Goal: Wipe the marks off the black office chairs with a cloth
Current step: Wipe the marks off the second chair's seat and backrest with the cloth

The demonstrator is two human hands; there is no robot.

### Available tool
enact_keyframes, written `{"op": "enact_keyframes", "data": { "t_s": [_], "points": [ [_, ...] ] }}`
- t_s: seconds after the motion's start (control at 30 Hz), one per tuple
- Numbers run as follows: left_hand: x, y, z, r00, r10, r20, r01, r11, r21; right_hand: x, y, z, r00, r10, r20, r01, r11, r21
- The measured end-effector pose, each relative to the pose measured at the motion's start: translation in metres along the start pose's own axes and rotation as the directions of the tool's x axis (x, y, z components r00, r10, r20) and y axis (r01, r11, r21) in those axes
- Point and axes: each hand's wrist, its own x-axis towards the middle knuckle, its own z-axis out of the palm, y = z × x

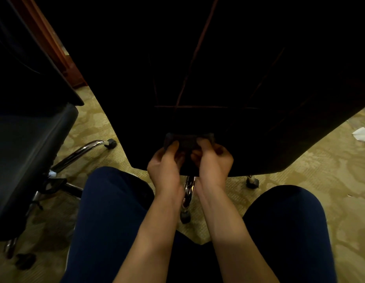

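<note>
The back of a black office chair (218,68) with thin seam lines fills the upper middle of the head view. Against its lower edge both my hands hold a dark grey cloth (187,140). My left hand (164,162) pinches the cloth's left end with curled fingers. My right hand (213,160) grips the right end, fingers curled over it. The two hands are close together, thumbs nearly meeting. The cloth's lower part is hidden behind my fingers. Any marks on the dark chair are too dim to make out.
A second black office chair (24,150) stands at the left with a chrome base leg and castor (111,143). The front chair's chrome leg (188,188) and castors show below it. My knees in dark trousers (108,211) frame the bottom. A white crumpled tissue (362,135) lies on the patterned carpet.
</note>
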Motion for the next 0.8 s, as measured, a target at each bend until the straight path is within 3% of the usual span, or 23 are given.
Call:
{"op": "enact_keyframes", "data": {
  "t_s": [0.13,0.33,0.47,0.63,0.8],
  "points": [
    [0.005,-0.012,-0.009,0.996,0.09,0.015,-0.091,0.967,0.237,0.005,0.02,-0.014,1.0,0.01,-0.015,-0.011,0.996,-0.083],
    [0.011,-0.052,-0.034,0.97,-0.214,-0.112,0.236,0.937,0.257,0.019,0.049,-0.045,0.971,0.214,-0.106,-0.228,0.962,-0.152],
    [0.006,-0.051,-0.017,0.995,-0.096,0.018,0.085,0.945,0.316,0.024,0.021,-0.047,0.982,0.173,-0.079,-0.18,0.979,-0.091],
    [-0.006,-0.035,0.009,0.984,0.1,0.148,-0.14,0.947,0.29,0.018,-0.02,-0.036,0.999,-0.034,-0.001,0.034,0.999,-0.03],
    [-0.003,-0.05,0.011,0.986,0.162,0.045,-0.167,0.921,0.351,0.023,-0.004,-0.039,1.0,0.013,-0.007,-0.013,1.0,0.022]
  ]
}}
